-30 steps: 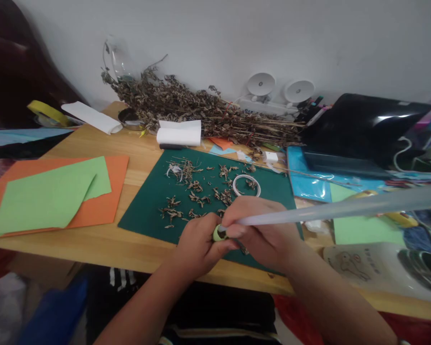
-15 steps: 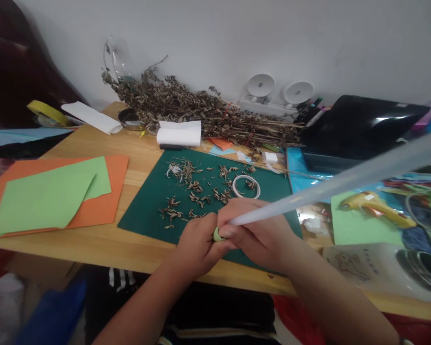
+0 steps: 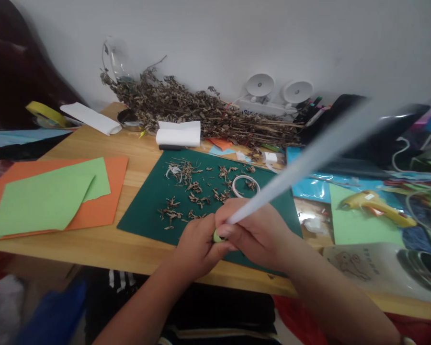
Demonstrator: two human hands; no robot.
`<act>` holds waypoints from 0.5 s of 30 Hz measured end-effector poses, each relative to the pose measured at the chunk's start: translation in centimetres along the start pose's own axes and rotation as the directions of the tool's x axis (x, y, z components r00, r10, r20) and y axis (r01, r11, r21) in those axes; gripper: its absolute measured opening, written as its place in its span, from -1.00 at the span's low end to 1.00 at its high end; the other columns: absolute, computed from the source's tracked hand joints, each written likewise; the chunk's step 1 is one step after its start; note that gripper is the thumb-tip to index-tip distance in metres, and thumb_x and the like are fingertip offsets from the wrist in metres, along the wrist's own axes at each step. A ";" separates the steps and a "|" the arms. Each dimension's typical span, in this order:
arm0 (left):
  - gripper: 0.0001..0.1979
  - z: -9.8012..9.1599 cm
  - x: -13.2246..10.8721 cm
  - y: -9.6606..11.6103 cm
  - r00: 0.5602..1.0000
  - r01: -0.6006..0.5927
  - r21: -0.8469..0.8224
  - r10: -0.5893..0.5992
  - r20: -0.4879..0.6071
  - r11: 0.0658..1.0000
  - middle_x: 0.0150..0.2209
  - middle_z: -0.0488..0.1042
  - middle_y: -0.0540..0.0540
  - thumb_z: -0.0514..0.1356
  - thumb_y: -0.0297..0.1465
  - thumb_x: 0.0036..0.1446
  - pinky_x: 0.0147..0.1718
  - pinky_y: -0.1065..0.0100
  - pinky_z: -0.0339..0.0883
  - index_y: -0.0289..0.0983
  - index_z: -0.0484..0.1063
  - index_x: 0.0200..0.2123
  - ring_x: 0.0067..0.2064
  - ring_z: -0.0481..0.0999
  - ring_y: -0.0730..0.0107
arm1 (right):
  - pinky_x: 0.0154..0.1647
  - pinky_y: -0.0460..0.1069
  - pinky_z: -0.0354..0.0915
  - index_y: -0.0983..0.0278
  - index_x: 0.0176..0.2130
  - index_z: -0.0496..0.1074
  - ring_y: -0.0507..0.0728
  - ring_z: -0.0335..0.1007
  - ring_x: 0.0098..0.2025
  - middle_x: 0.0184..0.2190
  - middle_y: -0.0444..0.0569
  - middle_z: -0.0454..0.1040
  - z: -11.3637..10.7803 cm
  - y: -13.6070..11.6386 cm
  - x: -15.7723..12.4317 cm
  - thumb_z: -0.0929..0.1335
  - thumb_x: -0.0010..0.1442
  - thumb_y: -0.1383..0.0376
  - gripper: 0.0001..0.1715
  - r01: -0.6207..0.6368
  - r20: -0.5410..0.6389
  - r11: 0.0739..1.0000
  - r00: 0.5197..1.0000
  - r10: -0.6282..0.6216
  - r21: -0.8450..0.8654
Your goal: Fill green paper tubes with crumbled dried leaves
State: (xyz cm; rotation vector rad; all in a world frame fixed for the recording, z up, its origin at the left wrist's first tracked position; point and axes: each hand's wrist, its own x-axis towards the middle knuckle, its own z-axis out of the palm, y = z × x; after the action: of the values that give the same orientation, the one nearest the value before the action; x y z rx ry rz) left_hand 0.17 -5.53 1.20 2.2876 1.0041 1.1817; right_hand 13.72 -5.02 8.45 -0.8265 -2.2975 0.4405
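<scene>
A long, translucent white stick (image 3: 287, 175), which looks like a glue stick, slants up to the right from my right hand (image 3: 253, 232). My right fingers are closed around its lower end. Pressed against them is my left hand (image 3: 199, 247), closed around a small light-green piece (image 3: 217, 236) that is mostly hidden by the fingers. Both hands are over the near edge of a green cutting mat (image 3: 147, 201). Crumbled dry leaves (image 3: 199, 199) and a thin white tape ring (image 3: 246, 186) lie on the mat beyond them.
Green paper (image 3: 46, 201) on an orange sheet (image 3: 117, 191) lies left. Bundled dried plants (image 3: 201, 105) line the wall behind a white paper roll (image 3: 179, 133). At right are a yellow glue gun (image 3: 377, 206), a bottle on its side (image 3: 366, 263) and a dark laptop (image 3: 352, 139).
The stick's free end has swung up and to the left, so it now stands steeper and its far end is in view. Both hands keep their grip in nearly the same place.
</scene>
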 end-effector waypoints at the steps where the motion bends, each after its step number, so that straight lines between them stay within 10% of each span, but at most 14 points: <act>1: -0.58 0.0 0.0 0.0 1.000 0.007 0.004 -0.007 0.004 1.000 -0.58 0.38 -0.05 -0.16 -0.11 0.11 -0.61 0.42 0.15 -0.29 0.25 -0.51 -0.55 0.36 0.40 | -0.54 -0.17 0.07 0.31 -0.51 0.26 -0.06 0.13 -0.56 -0.61 -0.16 0.27 0.0 0.0 0.0 0.09 0.20 0.25 -0.65 0.006 0.009 1.000 1.000 -0.006 0.005; 15: -0.55 -0.3 0.0 0.2 0.999 0.040 -0.045 -0.039 0.032 0.998 -0.62 0.36 -0.05 -0.14 -0.07 0.07 -0.62 0.42 0.14 -0.30 0.29 -0.51 -0.57 0.35 0.39 | -0.48 -0.16 0.10 0.29 -0.56 0.24 -0.05 0.14 -0.53 -0.62 -0.17 0.26 -0.8 -0.3 0.3 0.06 0.22 0.18 -0.55 0.012 0.061 0.999 0.998 -0.015 0.047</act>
State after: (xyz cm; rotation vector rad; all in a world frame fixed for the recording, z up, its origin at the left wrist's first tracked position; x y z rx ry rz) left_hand 0.05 -5.63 1.49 2.2340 0.9961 1.1378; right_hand 13.95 -4.96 9.28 -0.7841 -2.3389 0.5184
